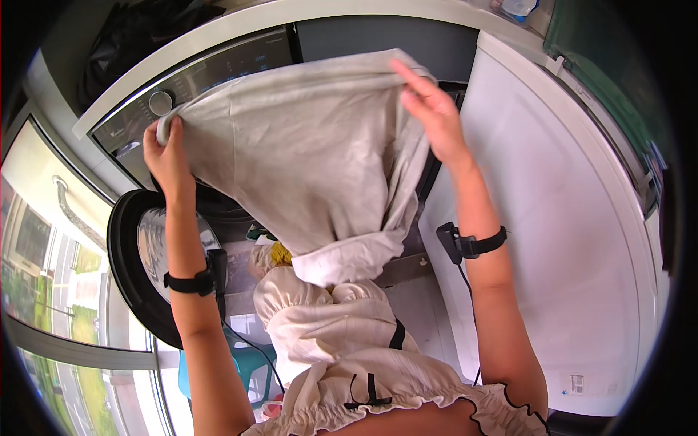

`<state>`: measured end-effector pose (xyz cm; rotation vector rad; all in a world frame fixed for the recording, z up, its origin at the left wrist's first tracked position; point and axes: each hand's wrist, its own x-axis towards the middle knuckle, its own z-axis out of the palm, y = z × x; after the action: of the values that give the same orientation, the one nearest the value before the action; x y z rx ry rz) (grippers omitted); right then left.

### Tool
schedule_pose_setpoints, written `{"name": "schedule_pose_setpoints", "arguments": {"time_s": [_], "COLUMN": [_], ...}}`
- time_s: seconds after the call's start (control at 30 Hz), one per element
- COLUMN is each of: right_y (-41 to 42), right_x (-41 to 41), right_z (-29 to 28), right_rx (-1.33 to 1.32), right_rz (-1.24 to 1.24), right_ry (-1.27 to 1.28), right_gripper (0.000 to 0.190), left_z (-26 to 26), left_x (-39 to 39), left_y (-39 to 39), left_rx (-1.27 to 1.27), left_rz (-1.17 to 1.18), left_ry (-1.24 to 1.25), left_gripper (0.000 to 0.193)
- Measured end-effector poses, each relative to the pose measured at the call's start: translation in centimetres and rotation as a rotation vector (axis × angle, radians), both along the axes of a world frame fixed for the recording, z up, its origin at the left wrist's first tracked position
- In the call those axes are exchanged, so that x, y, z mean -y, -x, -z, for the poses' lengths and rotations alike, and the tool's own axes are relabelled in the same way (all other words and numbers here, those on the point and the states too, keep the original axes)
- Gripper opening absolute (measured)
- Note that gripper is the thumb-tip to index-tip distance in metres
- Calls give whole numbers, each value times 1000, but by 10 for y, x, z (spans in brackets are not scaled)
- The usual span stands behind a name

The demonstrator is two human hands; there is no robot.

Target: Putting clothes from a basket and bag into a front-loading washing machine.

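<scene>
A light beige cloth garment (316, 158) is spread in the air between my hands, in front of a dark washing machine's control panel (218, 71). My left hand (168, 155) pinches the garment's upper left corner between thumb and fingers, close to the round dial (161, 102). At the upper right corner is my right hand (431, 111), its fingers extended against the cloth and slightly blurred; whether they grip it is unclear. The garment's lower end hangs bunched and folded above my lap. It hides much of the machine's front.
The machine's round door (158, 267) stands open at left, beside a window. A white appliance (551, 234) rises at right. Behind my left forearm is a turquoise plastic stool (251, 359). Yellow cloth (281, 254) and other fabric lie low ahead. A black bag (131, 43) is at upper left.
</scene>
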<state>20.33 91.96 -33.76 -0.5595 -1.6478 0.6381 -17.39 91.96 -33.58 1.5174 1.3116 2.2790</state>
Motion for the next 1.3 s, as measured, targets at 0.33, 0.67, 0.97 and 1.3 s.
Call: {"name": "schedule_pose_setpoints", "arguments": {"time_s": [0.33, 0.67, 0.97, 1.3], "right_y": [81, 55, 40, 62], "right_x": [29, 25, 24, 20], "right_z": [18, 175, 32, 14], "right_rx": [349, 1061, 359, 116], "right_rz": [-177, 296, 88, 367], "right_ry": [-130, -390, 13, -340], "right_gripper": [39, 32, 13, 18], "left_z": [48, 52, 71, 38], "left_x": [30, 15, 14, 39], "left_y": [-141, -114, -99, -141], "left_rx": [-527, 260, -777, 449], "left_rz": [476, 832, -12, 1166], "left_ry": [398, 621, 81, 668], "left_gripper": [34, 17, 42, 22]}}
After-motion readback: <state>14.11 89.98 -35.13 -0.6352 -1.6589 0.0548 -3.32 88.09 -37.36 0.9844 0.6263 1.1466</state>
